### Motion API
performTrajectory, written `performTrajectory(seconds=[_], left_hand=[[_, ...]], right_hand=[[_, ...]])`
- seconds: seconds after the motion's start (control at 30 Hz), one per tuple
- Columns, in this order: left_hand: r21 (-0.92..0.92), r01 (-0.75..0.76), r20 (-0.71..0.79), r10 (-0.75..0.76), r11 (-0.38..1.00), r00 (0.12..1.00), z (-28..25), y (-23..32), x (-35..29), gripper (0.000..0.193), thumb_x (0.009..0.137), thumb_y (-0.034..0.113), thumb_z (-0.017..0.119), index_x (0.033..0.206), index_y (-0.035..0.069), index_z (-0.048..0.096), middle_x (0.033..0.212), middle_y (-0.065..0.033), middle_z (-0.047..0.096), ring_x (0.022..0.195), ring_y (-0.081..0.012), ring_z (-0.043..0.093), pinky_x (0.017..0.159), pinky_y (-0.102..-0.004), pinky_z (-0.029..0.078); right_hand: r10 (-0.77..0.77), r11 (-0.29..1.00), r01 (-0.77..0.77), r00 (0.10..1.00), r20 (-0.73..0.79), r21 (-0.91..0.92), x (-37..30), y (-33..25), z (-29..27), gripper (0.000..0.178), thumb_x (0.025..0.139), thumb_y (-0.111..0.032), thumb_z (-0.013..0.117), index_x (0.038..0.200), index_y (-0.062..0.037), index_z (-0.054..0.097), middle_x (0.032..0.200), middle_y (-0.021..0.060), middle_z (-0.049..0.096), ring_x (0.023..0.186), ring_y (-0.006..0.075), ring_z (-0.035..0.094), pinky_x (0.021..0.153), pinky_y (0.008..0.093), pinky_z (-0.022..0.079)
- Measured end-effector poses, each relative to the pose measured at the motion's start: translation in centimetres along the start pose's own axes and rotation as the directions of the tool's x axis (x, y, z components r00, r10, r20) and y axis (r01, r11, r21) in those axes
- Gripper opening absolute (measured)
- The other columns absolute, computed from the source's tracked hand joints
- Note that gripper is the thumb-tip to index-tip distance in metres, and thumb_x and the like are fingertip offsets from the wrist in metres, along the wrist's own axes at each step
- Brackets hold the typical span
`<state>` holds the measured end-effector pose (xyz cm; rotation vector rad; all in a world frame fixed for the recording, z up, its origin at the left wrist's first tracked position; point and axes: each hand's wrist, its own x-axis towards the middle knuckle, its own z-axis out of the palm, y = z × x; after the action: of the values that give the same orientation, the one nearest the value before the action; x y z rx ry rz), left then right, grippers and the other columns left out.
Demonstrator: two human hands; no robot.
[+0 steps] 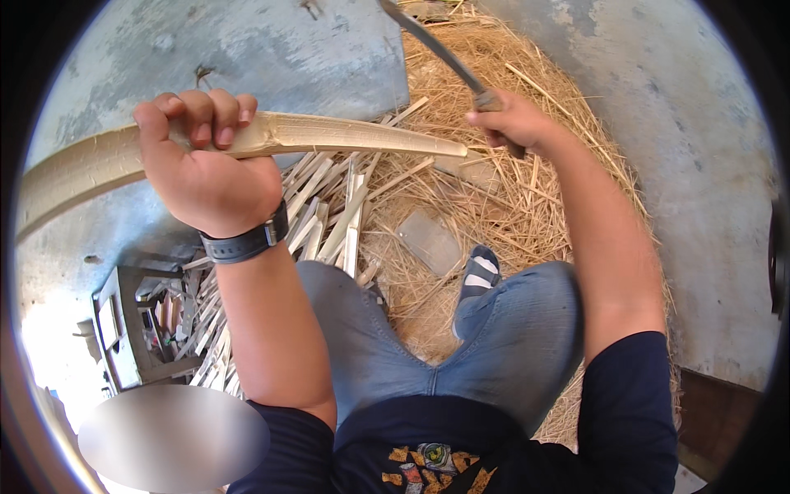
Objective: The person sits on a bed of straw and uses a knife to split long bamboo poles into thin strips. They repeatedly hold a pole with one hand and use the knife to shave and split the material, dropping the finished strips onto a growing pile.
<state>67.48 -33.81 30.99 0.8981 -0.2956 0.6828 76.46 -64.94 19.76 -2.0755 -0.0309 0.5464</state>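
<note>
A long pale split of bamboo [354, 134] runs across from the left edge and narrows to its end near the middle. My left hand [210, 177] is closed round it, fingers curled over the top edge, just left of a node. Off to the right, my right hand [520, 122] grips the handle of a long-bladed knife [440, 51]. Its dark, narrow blade points up and away to the left. Between the knife and the bamboo's end there is a small gap, and the two do not appear to touch.
Shavings [527, 206] cover much of the floor. Split bamboo pieces [329, 206] lie heaped left of my legs. A flat metal-looking plate [430, 242] rests near my foot. A wooden frame [132, 329] stands at the left, and a grey wall [691, 181] rises at the right.
</note>
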Motion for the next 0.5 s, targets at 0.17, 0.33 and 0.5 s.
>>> performTrajectory(seconds=[0.17,0.33,0.5], left_hand=[[0.115,-0.035,0.022,0.033,0.993,0.999,1.6,-7.2,0.7,0.033,0.099,0.034,0.056,0.077,0.012,0.047,0.065,0.0011,0.034,0.06,-0.0135,0.035,0.064,-0.0338,0.037],[0.105,0.055,-0.018,-0.053,0.993,0.998,4.4,-10.6,1.7,0.031,0.099,0.026,0.056,0.076,0.009,0.043,0.065,-0.0003,0.037,0.059,-0.0137,0.036,0.061,-0.0332,0.038],[0.138,0.071,-0.09,-0.059,0.988,0.994,6.1,-13.6,2.8,0.029,0.099,0.025,0.057,0.078,0.009,0.044,0.061,0.0007,0.038,0.054,-0.012,0.035,0.054,-0.0322,0.034]], right_hand=[[0.076,0.965,-0.134,0.966,-0.245,-0.227,-3.5,5.2,-3.3,0.039,0.091,-0.03,0.07,0.118,-0.0037,0.058,0.091,0.0114,0.065,0.074,0.0171,0.063,0.066,0.0334,0.054],[0.108,0.988,-0.136,0.941,-0.321,-0.067,-4.4,19.0,2.5,0.042,0.092,-0.035,0.068,0.122,-0.0057,0.06,0.112,0.0199,0.068,0.103,0.0317,0.067,0.089,0.045,0.053],[0.14,0.989,-0.145,0.91,-0.39,0.016,-4.0,24.3,8.5,0.05,0.092,-0.038,0.068,0.128,-0.0038,0.06,0.105,0.023,0.07,0.1,0.0347,0.068,0.087,0.0445,0.053]])
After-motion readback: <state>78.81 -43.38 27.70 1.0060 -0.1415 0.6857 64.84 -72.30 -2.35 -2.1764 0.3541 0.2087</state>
